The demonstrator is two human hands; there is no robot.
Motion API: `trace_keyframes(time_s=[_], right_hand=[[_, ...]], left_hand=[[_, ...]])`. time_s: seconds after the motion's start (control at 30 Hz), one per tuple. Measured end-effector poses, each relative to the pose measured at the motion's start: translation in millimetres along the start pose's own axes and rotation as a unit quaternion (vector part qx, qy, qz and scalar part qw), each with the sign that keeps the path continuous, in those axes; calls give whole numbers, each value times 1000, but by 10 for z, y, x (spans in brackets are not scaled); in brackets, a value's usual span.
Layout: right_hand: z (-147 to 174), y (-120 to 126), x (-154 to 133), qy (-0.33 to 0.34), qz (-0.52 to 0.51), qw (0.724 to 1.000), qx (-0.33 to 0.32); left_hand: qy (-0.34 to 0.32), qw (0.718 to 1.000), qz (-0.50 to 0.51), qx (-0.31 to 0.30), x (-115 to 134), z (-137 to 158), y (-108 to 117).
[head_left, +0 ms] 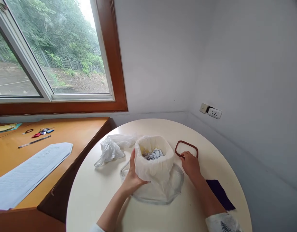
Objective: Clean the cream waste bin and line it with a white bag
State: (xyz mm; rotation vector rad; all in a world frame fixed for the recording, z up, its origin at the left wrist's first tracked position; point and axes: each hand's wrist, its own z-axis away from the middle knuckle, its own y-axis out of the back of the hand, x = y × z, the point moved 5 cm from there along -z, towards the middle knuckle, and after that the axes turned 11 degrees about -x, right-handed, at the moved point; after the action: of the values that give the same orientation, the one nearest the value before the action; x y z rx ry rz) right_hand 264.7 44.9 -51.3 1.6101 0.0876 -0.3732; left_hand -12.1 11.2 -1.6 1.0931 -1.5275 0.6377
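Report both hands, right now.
Left hand: holding the bag-lined container, cupped around its side.
Right hand: closed on the brown frame at its near edge.

pen beside papers on desk

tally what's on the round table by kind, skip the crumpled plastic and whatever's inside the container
Bag-lined container: 1
Brown frame: 1
Dark purple piece: 1
Total: 3

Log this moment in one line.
Left hand: against white bag-draped container, crumpled paper inside | Right hand: at near edge of brown rounded-rectangular frame | Nearby: crumpled white plastic bag
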Motion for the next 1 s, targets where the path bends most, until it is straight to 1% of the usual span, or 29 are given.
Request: trace_keyframes(time_s=[0.13, 0.2, 0.27, 0.33, 0.4, 0.47, 0.53, 0.6, 0.67, 0.73, 0.83, 0.9, 1.0], right_hand=[[9, -9, -52, 9, -18, 1000, -3], [19, -6, -70, 12, -25, 1000, -5], [27, 2, -83, 14, -30, 999, -4], [31, 10, -96, 17, -33, 999, -3], [34, 13, -116, 21, -34, 999, -4], [37, 9, -145, 26, -33, 999, -6], [41, -2, -177, 30, -31, 999, -10], [48, -13, -205, 34, -29, 999, -14], [57, -20, -224, 36, -27, 999, -16], [64, -22, -234, 38, -24, 999, -14], [70, -22, -240, 39, -22, 999, -10], [70, -23, -244, 39, -20, 999, -9], [71, -20, -253, 39, -19, 999, -7]], left_hand=[[15, 994, -111, 2, 56, 47, 182], [33, 988, -148, -23, 59, 85, 261], [45, 984, -158, -68, 67, 135, 324], [43, 981, -156, -109, 119, 181, 378], [31, 981, -147, -120, 243, 193, 423], [14, 987, -138, -84, 448, 147, 454], [-24, 989, -141, -23, 720, 51, 449], [-40, 981, -188, 10, 963, -81, 382], [-27, 962, -271, -1, 1110, -224, 277], [18, 943, -331, -40, 1122, -348, 189], [81, 915, -379, -115, 1006, -457, 115], [102, 901, -393, -152, 930, -491, 98], [124, 891, -396, -184, 854, -514, 106]])
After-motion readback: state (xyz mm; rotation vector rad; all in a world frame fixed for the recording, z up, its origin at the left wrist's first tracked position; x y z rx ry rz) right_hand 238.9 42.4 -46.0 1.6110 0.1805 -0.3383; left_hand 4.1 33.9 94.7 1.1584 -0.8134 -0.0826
